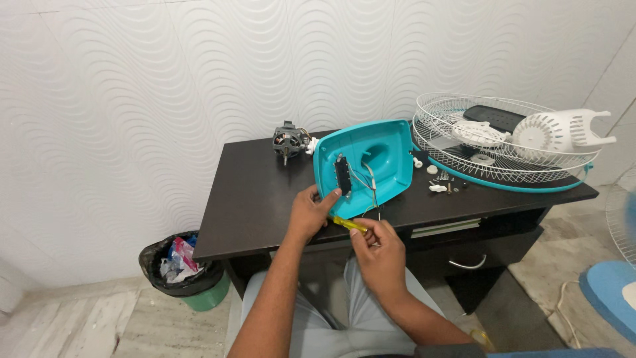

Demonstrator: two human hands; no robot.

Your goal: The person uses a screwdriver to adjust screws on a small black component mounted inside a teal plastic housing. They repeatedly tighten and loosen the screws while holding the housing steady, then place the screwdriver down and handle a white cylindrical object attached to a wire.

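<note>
White wall panels with a raised wave pattern are filling the background behind a dark desk [252, 199], which is standing on a pale tiled floor. Taking up the desk's right end, a white wire fan guard [464, 142] with a teal rim is lying flat, carrying a white slotted motor cover [563, 131] and a dark oblong piece. At the middle of the front edge, a teal plastic fan base shell [371, 162] is leaning upturned, showing its hollow inside with a black switch block [342, 176] and loose wires. A bare motor [286, 141] is sitting near the back edge, just left of the shell, and small white knobs and screws [437, 179] are lying scattered between shell and guard. The left hand [308, 212] is closing on the shell's lower left rim, thumb pressing beside the switch block and steadying it. The right hand [379, 246] is pinching a yellow-handled screwdriver [349, 224] in closed fingers, its tip pointing toward the shell's bottom edge. Judging from this, the person is working on the switch block's fixing or wiring, and the next move is calling for a tip seated squarely while the shell is being held firm. Below the desk's left corner, a green bin [199, 292] lined with a black bag is holding crumpled wrappers in red, blue and white; their labels are too small to make out.
</note>
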